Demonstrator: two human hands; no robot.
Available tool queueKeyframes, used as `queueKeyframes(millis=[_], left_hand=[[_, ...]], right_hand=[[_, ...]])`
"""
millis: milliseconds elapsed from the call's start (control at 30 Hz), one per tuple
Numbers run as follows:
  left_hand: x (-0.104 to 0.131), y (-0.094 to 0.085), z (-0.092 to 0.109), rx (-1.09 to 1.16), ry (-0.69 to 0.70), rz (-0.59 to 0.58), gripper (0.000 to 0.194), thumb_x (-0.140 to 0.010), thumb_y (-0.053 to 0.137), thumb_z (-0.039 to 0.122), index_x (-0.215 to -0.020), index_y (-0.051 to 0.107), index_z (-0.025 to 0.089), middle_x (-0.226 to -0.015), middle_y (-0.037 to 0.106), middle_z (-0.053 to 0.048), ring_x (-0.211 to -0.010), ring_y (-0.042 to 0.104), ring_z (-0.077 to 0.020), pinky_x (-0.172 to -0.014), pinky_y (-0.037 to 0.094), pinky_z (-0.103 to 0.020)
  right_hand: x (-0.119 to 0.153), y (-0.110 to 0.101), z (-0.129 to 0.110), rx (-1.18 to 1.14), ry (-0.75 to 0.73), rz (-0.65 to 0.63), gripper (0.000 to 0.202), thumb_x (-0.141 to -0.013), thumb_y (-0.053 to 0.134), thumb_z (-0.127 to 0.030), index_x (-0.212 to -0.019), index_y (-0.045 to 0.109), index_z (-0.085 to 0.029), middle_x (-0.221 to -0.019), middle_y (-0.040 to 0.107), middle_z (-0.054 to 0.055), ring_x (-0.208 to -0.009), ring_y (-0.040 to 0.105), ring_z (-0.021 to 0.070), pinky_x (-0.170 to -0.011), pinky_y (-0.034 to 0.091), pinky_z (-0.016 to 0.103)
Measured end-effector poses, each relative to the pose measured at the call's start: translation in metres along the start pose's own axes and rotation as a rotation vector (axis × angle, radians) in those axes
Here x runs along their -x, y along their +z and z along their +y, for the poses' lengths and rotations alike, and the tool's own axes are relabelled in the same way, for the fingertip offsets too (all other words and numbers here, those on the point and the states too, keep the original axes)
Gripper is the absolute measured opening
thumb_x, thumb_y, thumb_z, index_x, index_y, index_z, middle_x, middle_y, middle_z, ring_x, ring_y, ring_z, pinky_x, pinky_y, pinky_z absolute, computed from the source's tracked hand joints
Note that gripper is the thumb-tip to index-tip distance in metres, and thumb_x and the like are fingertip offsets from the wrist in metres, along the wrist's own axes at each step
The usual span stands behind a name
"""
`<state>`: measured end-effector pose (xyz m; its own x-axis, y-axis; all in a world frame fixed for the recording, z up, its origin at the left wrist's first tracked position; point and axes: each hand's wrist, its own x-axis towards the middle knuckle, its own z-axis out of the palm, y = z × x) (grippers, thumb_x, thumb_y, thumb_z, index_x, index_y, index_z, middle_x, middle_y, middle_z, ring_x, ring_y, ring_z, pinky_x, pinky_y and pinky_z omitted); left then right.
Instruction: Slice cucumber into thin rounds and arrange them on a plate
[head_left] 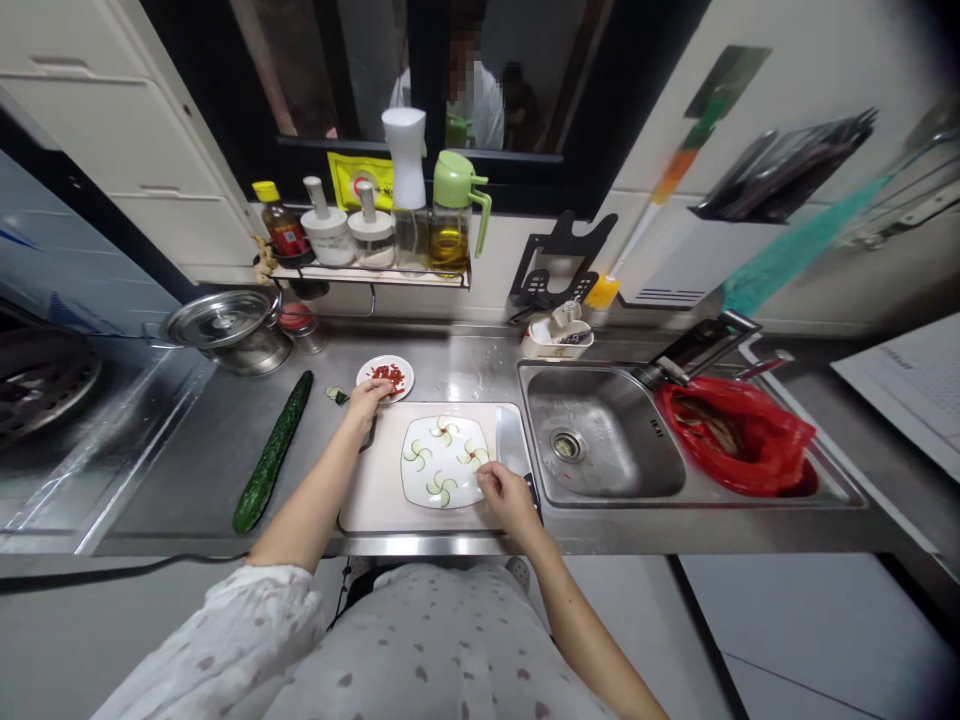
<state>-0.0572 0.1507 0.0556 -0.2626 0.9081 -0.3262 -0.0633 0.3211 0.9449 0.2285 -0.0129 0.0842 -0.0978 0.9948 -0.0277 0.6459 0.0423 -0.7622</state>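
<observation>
Can't tell whether gripping red bits [385, 373] under left hand [367, 400], or anything in right hand [510, 494]. Probably light, soft, easily crushed: pinch gently mid-length.

Far of the cutting board [361, 512], we have bare counter [469, 370] to pass over between the small dish [383, 361] and the utensil holder [553, 350]; the cucumber [274, 452] blocks us left, the knife [511, 440] right.
</observation>
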Motion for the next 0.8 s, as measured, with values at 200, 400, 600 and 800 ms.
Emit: queueKeyframes(millis=[200,400,600,800], left_hand=[[0.037,0.008,0.009,0.107,-0.051,-0.172,0.049,-0.053,0.077,0.039,-0.092,0.064,0.014,-0.085,0.068,-0.007,-0.058,0.053,-0.0072,-0.041,0.023,-0.015],[0.073,0.012,0.012,0.015,-0.001,-0.311,0.044,-0.057,0.076,0.044,-0.089,0.063,0.016,-0.084,0.069,-0.005,-0.059,0.051,-0.007,-0.043,0.024,-0.016],[0.096,0.016,0.026,-0.104,0.064,-0.45,0.044,-0.062,0.073,0.046,-0.092,0.063,0.016,-0.081,0.069,-0.006,-0.06,0.054,-0.0094,-0.047,0.028,-0.018],[0.105,0.018,0.032,-0.072,0.089,-0.588,0.048,-0.063,0.075,0.041,-0.101,0.059,0.017,-0.077,0.069,-0.004,-0.07,0.061,-0.0135,-0.058,0.038,-0.02]], right_hand=[[-0.009,0.001,-0.004,-0.012,-0.022,-0.017,0.023,-0.083,0.046,-0.036,-0.081,0.061,-0.019,-0.058,0.052,-0.002,-0.056,0.047,0.0135,-0.054,0.032,0.022],[-0.04,-0.008,-0.031,-0.032,-0.104,0.009,0.022,-0.084,0.047,-0.033,-0.086,0.064,-0.019,-0.065,0.057,-0.001,-0.062,0.051,0.0139,-0.058,0.035,0.022],[-0.073,-0.01,-0.063,-0.026,-0.319,0.012,0.017,-0.086,0.048,-0.025,-0.089,0.064,-0.02,-0.083,0.063,0.002,-0.077,0.054,0.0147,-0.071,0.039,0.025],[-0.08,-0.009,-0.073,0.028,-0.479,-0.061,0.015,-0.088,0.051,-0.023,-0.094,0.065,-0.021,-0.09,0.06,0.004,-0.087,0.053,0.0161,-0.078,0.039,0.027]])
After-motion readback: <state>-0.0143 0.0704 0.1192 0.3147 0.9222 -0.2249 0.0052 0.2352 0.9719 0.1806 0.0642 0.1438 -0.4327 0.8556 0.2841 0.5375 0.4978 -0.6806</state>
